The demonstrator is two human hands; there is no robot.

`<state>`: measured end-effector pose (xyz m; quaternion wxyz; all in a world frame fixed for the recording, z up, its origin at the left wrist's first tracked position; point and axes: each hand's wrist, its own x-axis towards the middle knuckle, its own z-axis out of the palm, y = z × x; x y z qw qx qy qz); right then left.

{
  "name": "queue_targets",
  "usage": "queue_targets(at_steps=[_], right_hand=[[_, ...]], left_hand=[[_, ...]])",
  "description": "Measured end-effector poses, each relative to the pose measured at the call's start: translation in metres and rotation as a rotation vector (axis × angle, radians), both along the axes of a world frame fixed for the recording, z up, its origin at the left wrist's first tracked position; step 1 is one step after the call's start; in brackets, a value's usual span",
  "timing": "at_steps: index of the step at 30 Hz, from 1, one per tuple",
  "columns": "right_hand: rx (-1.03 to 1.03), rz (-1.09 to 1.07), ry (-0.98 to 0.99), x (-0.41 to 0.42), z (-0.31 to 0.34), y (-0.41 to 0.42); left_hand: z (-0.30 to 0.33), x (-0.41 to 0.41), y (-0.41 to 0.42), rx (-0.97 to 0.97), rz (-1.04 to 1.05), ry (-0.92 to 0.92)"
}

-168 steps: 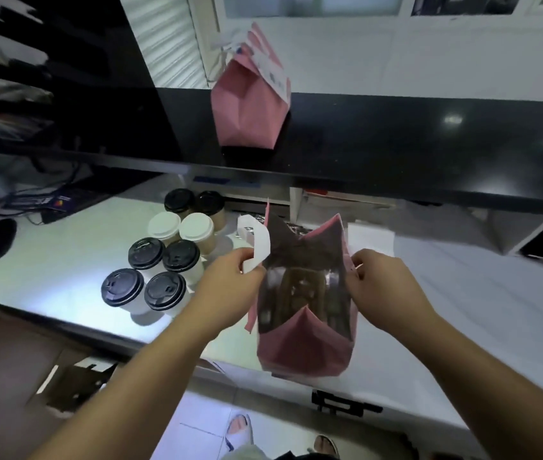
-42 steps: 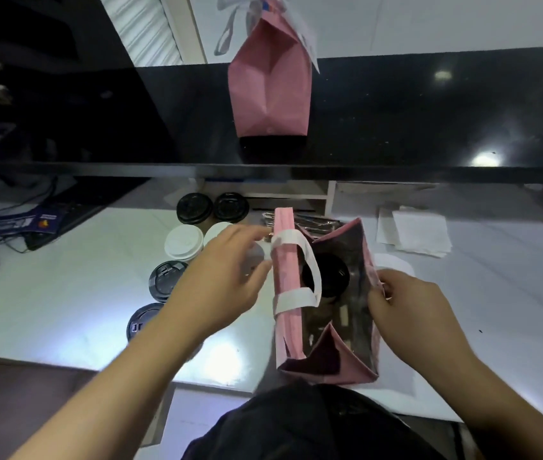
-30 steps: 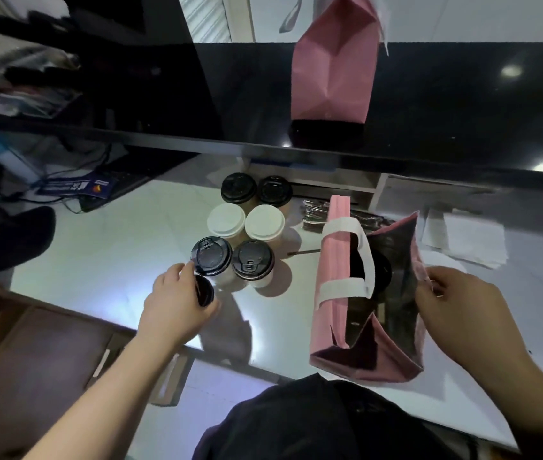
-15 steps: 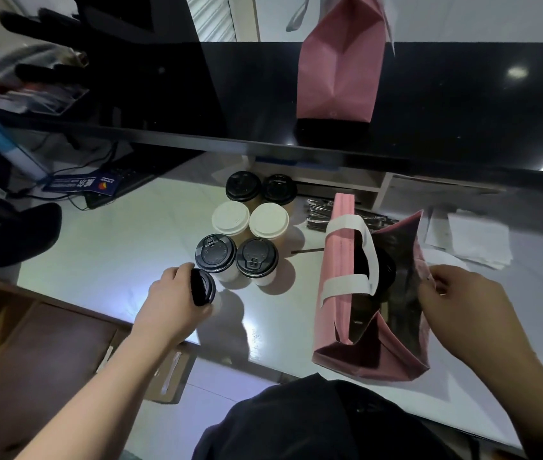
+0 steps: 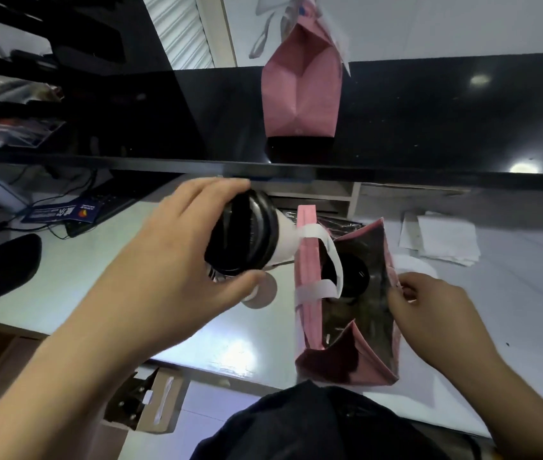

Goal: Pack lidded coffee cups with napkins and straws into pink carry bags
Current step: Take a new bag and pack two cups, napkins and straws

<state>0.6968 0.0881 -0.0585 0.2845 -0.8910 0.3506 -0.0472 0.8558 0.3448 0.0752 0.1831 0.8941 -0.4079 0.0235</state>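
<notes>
Left hand [image 5: 177, 260] clamped round black-lidded cup [image 5: 247, 234], airborne, tilted, at 9 o'clock of open pink bag [image 5: 346, 356]. Right hand [image 5: 429, 313] pinches bag's 3 o'clock wall. One cup inside [image 5: 351, 273] at 12 o'clock. Level cup, clear white handle [image 5: 323, 260], lower into near gap.

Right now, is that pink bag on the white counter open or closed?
Open. The pink bag gapes at the top, its right edge pulled back by the right hand, and a black-lidded cup shows inside.
</notes>
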Motion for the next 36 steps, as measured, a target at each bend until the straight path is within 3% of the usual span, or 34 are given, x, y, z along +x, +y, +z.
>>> queue_targets(at_steps=[4,7,13,18,28,36], right_hand=[[0.04,0.02,-0.001,-0.005,0.002,-0.002],[0.059,0.026,0.014,-0.009,0.003,-0.005],[0.011,0.009,-0.028,-0.017,0.003,-0.009],[0.003,0.031,-0.031,-0.02,0.004,-0.01],[0.038,-0.005,-0.018,-0.029,-0.002,-0.011],[0.044,-0.013,-0.018,-0.031,-0.002,-0.009]], left_hand=[[-0.001,-0.013,-0.056,0.024,-0.282,0.058],[-0.019,-0.015,-0.094,0.146,-0.446,-0.001],[-0.07,-0.005,-0.148,0.478,-0.64,0.034],[-0.114,-0.013,-0.157,0.617,-0.756,0.092],[-0.155,-0.022,-0.157,0.58,-0.843,-0.05],[-0.187,-0.014,-0.147,0.556,-0.816,0.013]])
